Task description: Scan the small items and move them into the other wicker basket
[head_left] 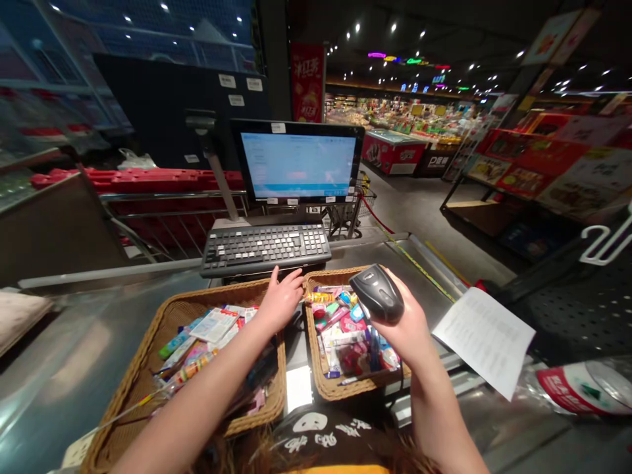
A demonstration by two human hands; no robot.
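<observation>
Along a stainless steel checkout counter (pixel 59 388) inside a dimly lit supermarket, a computer monitor (pixel 297 161) stands on the far side with a black keyboard (pixel 265 249) in front of it. Farther off to the right are a red chest freezer (pixel 392 153) and brightly stocked shelves (pixel 409 115), and a wire shopping cart (pixel 351 210) sits just behind the monitor.

Two woven wicker baskets lie side by side on the counter. The left wicker basket (pixel 170 316) holds a loose heap of small wrapped goods (pixel 212 332), and the right wicker basket (pixel 318 355) holds a similar colourful mix of packets (pixel 348 336).

The left hand (pixel 281 301) is open, its fingers (pixel 291 280) spread and resting just beside the far corner of the right basket, near an orange-and-yellow wrapped stick (pixel 320 297). The right hand (pixel 399 336) curls around a black handheld barcode scanner (pixel 377 293), holding it up over the right side of that basket, its fingers mostly hidden behind the scanner body. To the right of this hand, a printed sheet of paper (pixel 484 339) hangs over the counter edge.
</observation>
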